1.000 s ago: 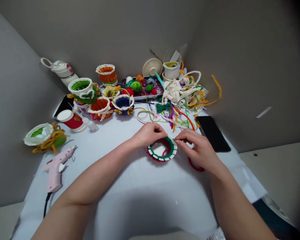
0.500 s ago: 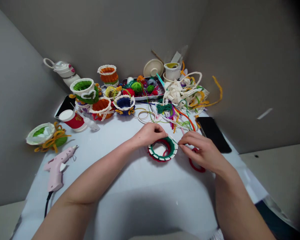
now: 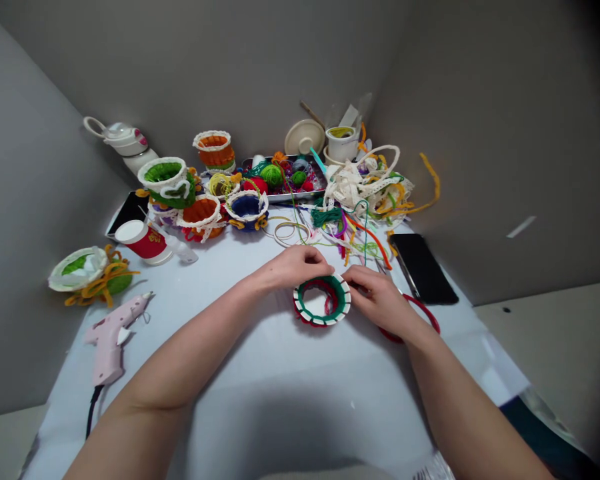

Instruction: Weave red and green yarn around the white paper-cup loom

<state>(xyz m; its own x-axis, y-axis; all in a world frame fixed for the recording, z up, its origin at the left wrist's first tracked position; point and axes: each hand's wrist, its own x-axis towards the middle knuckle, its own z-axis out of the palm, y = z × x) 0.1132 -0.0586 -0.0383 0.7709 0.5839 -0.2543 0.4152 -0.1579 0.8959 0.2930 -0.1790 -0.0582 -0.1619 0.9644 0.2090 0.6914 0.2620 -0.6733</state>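
Note:
A small paper cup with a slit white rim (image 3: 347,303) stands in front of me, green yarn woven inside its top and red yarn below. My left hand (image 3: 305,264) is closed on the far side of the rim, thumb and fingers pinching it. Against the cup's right side, my right hand (image 3: 377,297) is closed, its fingertips at the rim. A green yarn strand (image 3: 367,233) runs from the pile down to the right hand; its end there is hidden by the fingers. Under my right wrist lies a red loop (image 3: 433,318), partly covered.
Several yarn-woven cups (image 3: 247,208) stand at the back left, near a metal tray (image 3: 290,197) of yarn balls. A pink glue gun (image 3: 107,343) lies left. Lace and yarn (image 3: 353,187) heap at back right, behind a black phone (image 3: 425,270). A red-and-white paper cup (image 3: 147,241) lies tilted.
My right hand has moved left, from a short way off to against the cup's rim. More of the red loop shows beside the wrist. My left hand keeps its hold.

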